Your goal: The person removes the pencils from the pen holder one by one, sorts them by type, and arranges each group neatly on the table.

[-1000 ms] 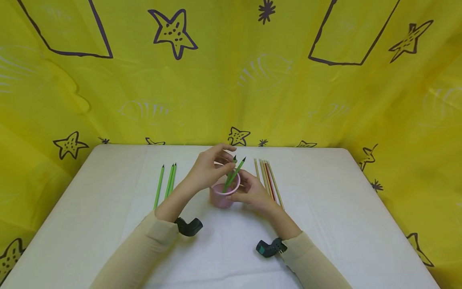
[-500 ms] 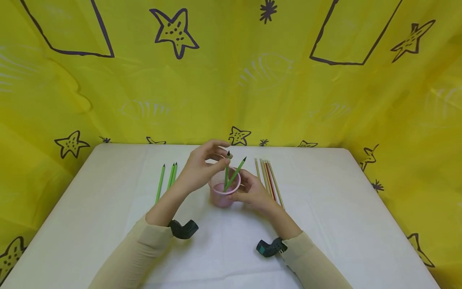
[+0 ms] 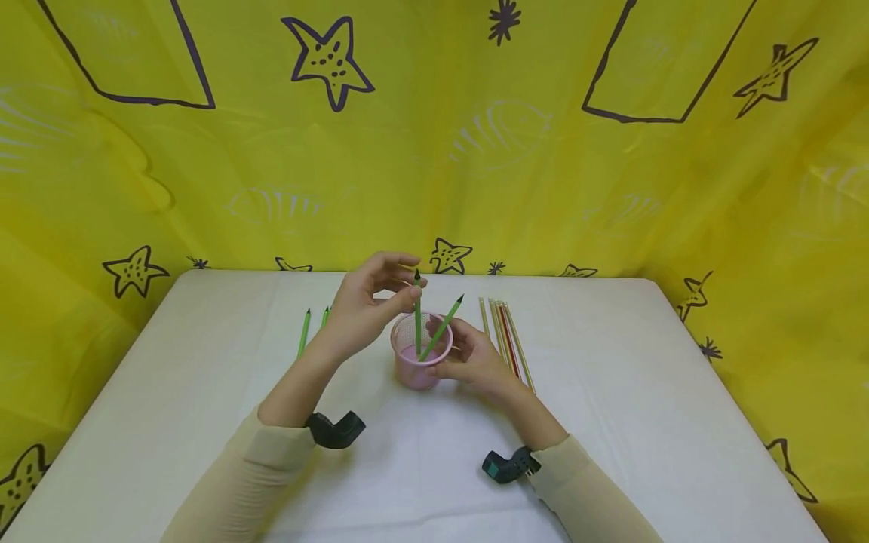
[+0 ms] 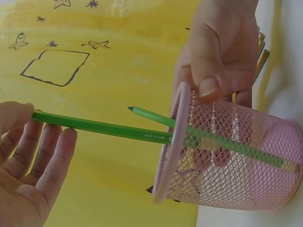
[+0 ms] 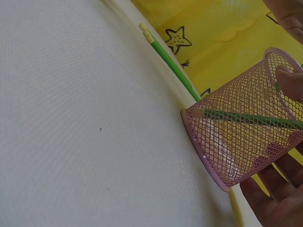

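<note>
In the head view a pink mesh pencil cup (image 3: 417,371) stands upright near the table's middle. My right hand (image 3: 479,363) grips its right side, thumb at the rim and fingers round the far wall. With thumb and fingers my left hand (image 3: 370,309) pinches a green pencil (image 3: 417,317) close to its dark point. That pencil is nearly upright, its lower end just inside the cup's mouth in the left wrist view. Another green pencil (image 3: 443,327) leans inside the cup, point up to the right. My left fingertips (image 4: 69,137) lie along the held pencil.
Green pencils (image 3: 304,332) lie left of the cup, partly hidden by my left forearm. Several gold pencils and a red one (image 3: 507,339) lie on the right, behind my right hand. A yellow patterned curtain (image 3: 407,151) surrounds the white table (image 3: 611,392).
My left hand has moved up and to the left, raising the pinched pencil and bringing it more upright, away from the leaning one. My right hand and the cup stay put.
</note>
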`<state>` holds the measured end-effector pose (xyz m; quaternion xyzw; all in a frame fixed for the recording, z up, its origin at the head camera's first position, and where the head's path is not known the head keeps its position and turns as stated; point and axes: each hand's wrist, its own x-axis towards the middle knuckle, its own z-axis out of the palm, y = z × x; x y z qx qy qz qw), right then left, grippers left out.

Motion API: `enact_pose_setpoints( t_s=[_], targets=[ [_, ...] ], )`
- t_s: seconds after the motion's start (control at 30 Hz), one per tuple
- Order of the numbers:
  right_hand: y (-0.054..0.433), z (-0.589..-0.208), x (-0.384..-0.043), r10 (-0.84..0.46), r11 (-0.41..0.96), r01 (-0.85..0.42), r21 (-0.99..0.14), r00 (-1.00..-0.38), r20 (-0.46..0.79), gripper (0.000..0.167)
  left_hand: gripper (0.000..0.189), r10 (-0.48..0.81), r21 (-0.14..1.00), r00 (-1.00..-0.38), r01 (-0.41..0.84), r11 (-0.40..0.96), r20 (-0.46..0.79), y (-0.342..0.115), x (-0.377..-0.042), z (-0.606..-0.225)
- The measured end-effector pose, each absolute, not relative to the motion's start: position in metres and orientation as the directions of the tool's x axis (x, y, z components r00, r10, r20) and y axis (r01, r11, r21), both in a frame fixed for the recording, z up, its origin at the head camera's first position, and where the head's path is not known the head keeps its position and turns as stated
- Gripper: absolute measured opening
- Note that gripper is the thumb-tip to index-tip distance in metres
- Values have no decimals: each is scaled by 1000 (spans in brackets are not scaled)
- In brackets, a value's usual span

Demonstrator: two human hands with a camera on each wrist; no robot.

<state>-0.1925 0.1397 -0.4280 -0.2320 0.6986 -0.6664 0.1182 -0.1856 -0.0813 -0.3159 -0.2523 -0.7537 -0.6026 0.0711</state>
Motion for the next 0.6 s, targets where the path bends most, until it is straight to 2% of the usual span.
enact_pose_setpoints(
  t_s=[0.2,0.4,0.6],
  targets=[
    [140,-428,-192,-481,12,-173,-985,-864,146,79,32,285,886,-863,456,83,417,-85,-183,-313],
    [141,-429,-192,-487,3,-174,-985,-861,150,80,24,284,888,-864,453,80,416,-89,-179,-310],
    [140,-429,-192,-487,-21,-164,-986,-860,154,78,24,277,886,-859,461,55,430,-94,-177,-306]
  ],
)
